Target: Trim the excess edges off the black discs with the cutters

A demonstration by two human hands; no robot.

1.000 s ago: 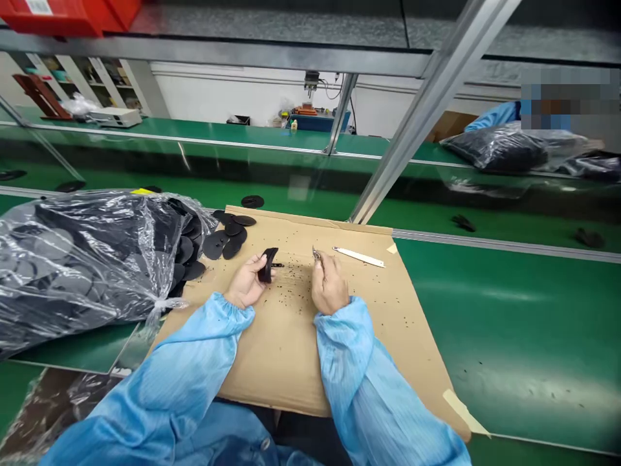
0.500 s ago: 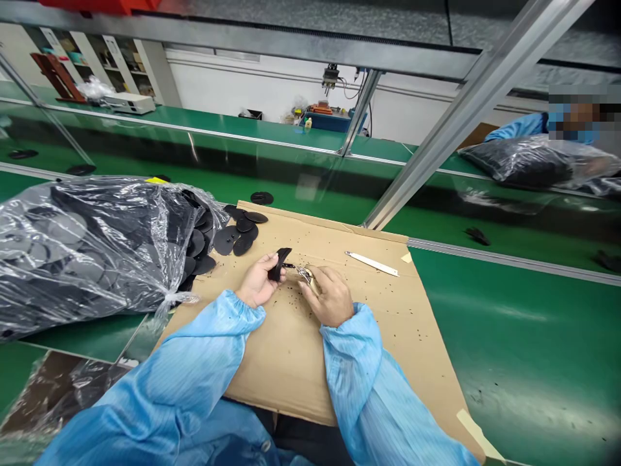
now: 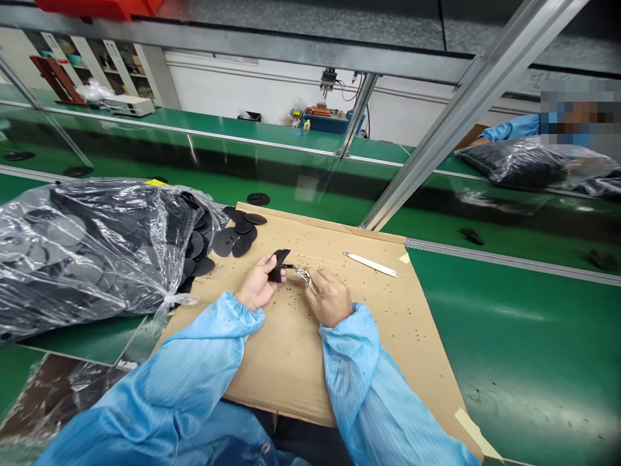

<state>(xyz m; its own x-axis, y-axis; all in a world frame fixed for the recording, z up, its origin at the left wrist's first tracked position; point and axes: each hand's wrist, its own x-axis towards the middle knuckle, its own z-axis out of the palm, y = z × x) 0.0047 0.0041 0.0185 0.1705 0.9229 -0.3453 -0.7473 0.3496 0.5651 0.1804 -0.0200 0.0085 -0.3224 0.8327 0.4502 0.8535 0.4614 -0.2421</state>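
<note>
My left hand (image 3: 258, 283) is closed on a black disc (image 3: 278, 265), which it holds up nearly edge-on. A thin black piece (image 3: 289, 266) sticks out from the disc's right side. In my right hand (image 3: 330, 296) is a small shiny nail clipper (image 3: 303, 275), pinched between thumb and fingers. Its jaw end meets the tip of the thin black piece; whether it bites on it is too small to tell. Beneath both hands lies a cardboard sheet (image 3: 286, 362) scattered with tiny black bits.
Several loose black discs (image 3: 241, 234) lie at the sheet's far left corner. Left of them rests a clear plastic bag (image 3: 97, 259) full of discs. A white flat strip (image 3: 370, 265) lies right of my hands. A metal post (image 3: 427, 129) rises behind; a person in blue sits far right.
The clipper has shifted slightly, and my right fingers have closed a little around it. My left hand still holds the disc in the same place. The view has moved slightly.
</note>
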